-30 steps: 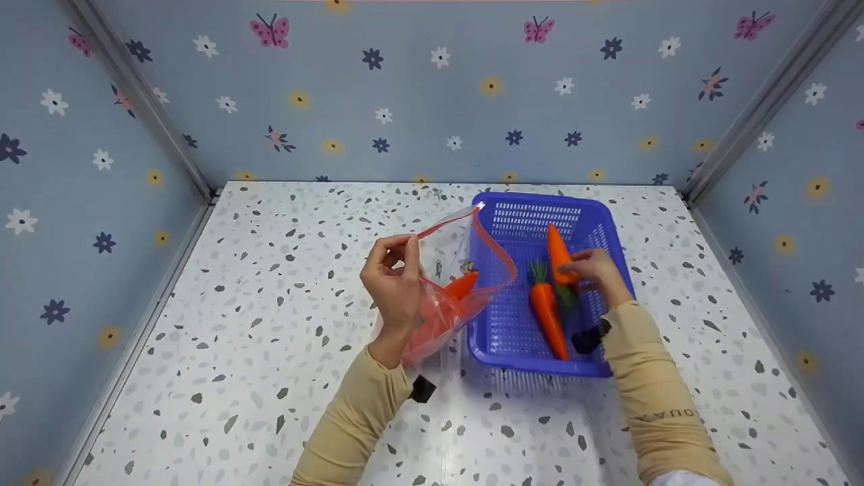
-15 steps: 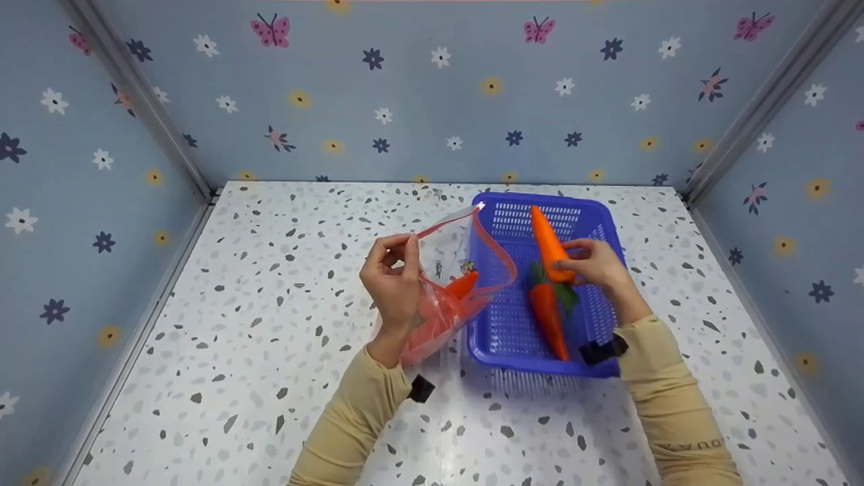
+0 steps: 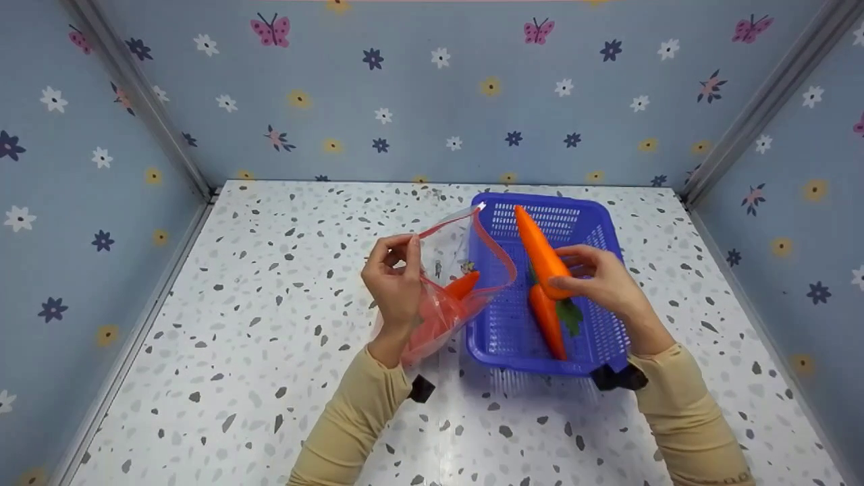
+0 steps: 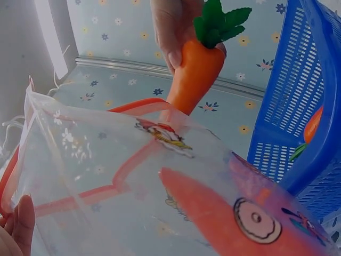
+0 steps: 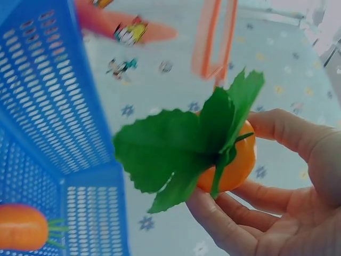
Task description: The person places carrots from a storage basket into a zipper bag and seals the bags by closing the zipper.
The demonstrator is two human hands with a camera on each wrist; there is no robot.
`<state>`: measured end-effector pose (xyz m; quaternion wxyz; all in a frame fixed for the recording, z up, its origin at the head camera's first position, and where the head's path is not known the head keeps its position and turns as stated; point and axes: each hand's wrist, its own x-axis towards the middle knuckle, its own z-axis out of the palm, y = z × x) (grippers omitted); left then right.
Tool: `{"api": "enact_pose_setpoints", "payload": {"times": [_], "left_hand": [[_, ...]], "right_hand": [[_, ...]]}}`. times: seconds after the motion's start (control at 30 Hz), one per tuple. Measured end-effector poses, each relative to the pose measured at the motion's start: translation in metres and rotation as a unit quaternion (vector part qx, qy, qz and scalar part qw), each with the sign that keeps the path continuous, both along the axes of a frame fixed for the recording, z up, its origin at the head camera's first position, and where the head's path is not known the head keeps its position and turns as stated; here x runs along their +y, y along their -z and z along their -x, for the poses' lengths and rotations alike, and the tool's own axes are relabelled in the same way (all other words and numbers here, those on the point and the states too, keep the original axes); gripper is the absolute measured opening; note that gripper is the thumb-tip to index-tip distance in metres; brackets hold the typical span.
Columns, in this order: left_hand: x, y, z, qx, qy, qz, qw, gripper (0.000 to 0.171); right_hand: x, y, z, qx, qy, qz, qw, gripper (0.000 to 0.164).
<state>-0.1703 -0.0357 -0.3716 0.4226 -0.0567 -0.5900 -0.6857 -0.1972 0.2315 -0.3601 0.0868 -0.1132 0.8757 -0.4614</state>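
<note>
Leafy carrot is in our right hand, pinched near its thick end, its tip toward eleven o'clock; the head view shows it above the basket. If that rounded end rolled between our fingertips, it could drop onto the second carrot, at six o'clock inside the basket. At eight o'clock, the clear bag contains at least one bagged carrot; our left hand pinches its red band from nine o'clock. Because we grip one side only, the mouth could sag, or leaves could snag there.
</note>
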Motion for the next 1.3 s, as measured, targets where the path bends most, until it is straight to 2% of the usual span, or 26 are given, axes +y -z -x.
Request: {"api": "enact_pose_setpoints", "payload": {"times": [0.2, 0.3, 0.43, 0.6, 0.67, 0.9, 1.1, 1.3], "left_hand": [[0.000, 0.001, 0.001, 0.006, 0.004, -0.001, 1.0000, 0.004], [-0.001, 0.008, 0.006, 0.008, 0.006, -0.004, 0.9999, 0.004], [-0.002, 0.020, 0.013, 0.009, 0.006, -0.003, 0.9999, 0.005], [-0.002, 0.022, 0.014, 0.016, 0.000, 0.005, 0.9999, 0.007], [-0.002, 0.021, 0.013, 0.012, 0.001, 0.004, 0.9999, 0.007], [0.000, 0.000, 0.000, 0.002, 0.008, 0.005, 1.0000, 0.004], [0.001, 0.000, -0.001, 0.006, 0.007, 0.008, 0.9999, 0.005], [0.001, 0.000, -0.001, 0.004, 0.007, 0.016, 0.9998, 0.005]], "right_hand": [[-0.009, -0.011, -0.013, 0.036, -0.029, 0.005, 0.999, 0.048], [-0.014, -0.017, -0.018, 0.043, -0.044, 0.009, 0.998, 0.047], [-0.023, -0.023, -0.023, 0.042, -0.064, 0.005, 0.997, 0.047], [-0.033, -0.029, -0.025, 0.031, -0.091, -0.022, 0.995, 0.048], [-0.037, -0.031, -0.024, 0.028, -0.104, -0.033, 0.994, 0.047], [-0.048, -0.040, -0.019, 0.019, -0.146, -0.071, 0.987, 0.043], [-0.057, -0.045, -0.012, -0.001, -0.171, -0.080, 0.982, 0.040], [-0.065, -0.048, -0.004, -0.020, -0.157, -0.069, 0.985, 0.040]]}}
